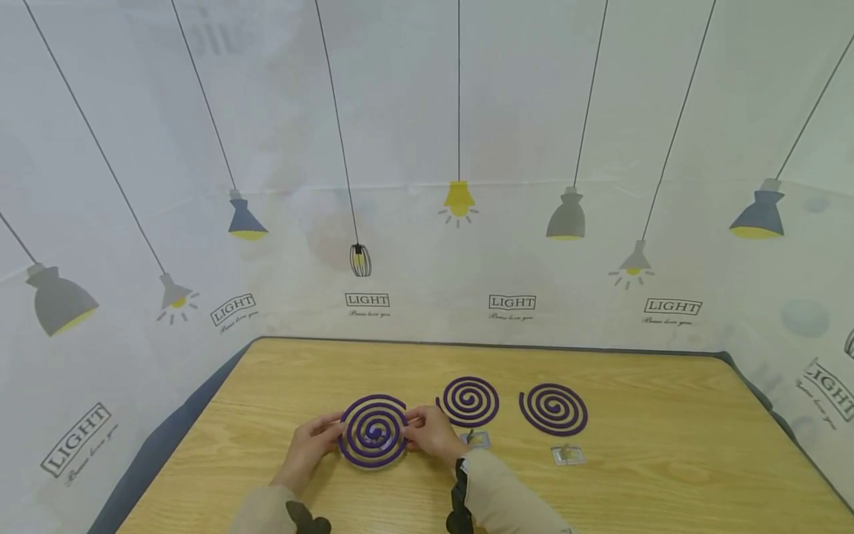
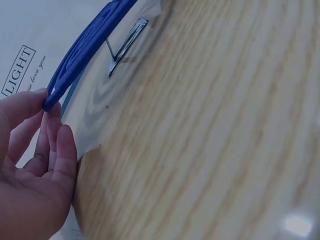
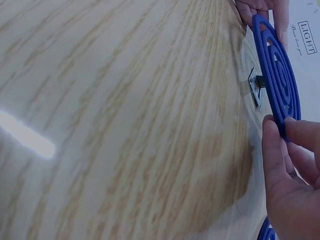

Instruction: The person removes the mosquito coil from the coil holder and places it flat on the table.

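Note:
A purple mosquito coil, blue in the wrist views, lies level just above the table between both hands. My left hand pinches its left edge between thumb and fingertips. On the opposite edge, the thumb and fingers of my right hand pinch the outer ring. Beneath the coil a small metal stand sits on the table, its prong rising to the coil's middle. The left wrist view shows the same stand edge-on below the coil.
Two more mosquito coils, one near and one further right, lie on the wooden table. In front of them are two small metal stands, the nearer beside my right wrist, the other further right. A printed curtain surrounds the table.

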`<state>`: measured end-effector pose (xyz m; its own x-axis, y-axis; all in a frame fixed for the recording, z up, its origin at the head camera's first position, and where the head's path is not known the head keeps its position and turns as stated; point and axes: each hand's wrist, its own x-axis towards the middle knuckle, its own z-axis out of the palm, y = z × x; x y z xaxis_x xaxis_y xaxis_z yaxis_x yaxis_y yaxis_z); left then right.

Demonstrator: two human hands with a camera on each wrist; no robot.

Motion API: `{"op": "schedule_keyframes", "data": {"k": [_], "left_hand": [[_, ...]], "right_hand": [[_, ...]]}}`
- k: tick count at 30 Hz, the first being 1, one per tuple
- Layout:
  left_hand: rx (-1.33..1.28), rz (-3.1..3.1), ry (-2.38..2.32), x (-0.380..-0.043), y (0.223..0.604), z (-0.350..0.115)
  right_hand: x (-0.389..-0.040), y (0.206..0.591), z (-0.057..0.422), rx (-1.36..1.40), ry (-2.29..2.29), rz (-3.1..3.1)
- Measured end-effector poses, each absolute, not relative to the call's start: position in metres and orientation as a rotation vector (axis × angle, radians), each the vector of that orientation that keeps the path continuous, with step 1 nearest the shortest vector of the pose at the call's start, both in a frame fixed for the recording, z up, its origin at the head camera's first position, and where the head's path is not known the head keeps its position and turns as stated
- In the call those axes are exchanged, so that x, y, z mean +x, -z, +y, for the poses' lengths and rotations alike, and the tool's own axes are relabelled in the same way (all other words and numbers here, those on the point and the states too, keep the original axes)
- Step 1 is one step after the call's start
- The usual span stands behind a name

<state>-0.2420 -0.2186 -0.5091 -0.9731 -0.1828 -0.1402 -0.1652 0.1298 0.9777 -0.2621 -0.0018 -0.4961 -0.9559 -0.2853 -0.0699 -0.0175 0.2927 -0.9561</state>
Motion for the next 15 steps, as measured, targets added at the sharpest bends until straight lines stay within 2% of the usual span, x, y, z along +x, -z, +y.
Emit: {"op": "schedule_keyframes", "data": {"k": [15], "left_hand": [[0.384,-2.347,2.084,-0.2437,0.5048,-0.2214]], "right_hand": [[-0.2608,0.4904,0.0009,-0.345,1.708,2.344]]}}
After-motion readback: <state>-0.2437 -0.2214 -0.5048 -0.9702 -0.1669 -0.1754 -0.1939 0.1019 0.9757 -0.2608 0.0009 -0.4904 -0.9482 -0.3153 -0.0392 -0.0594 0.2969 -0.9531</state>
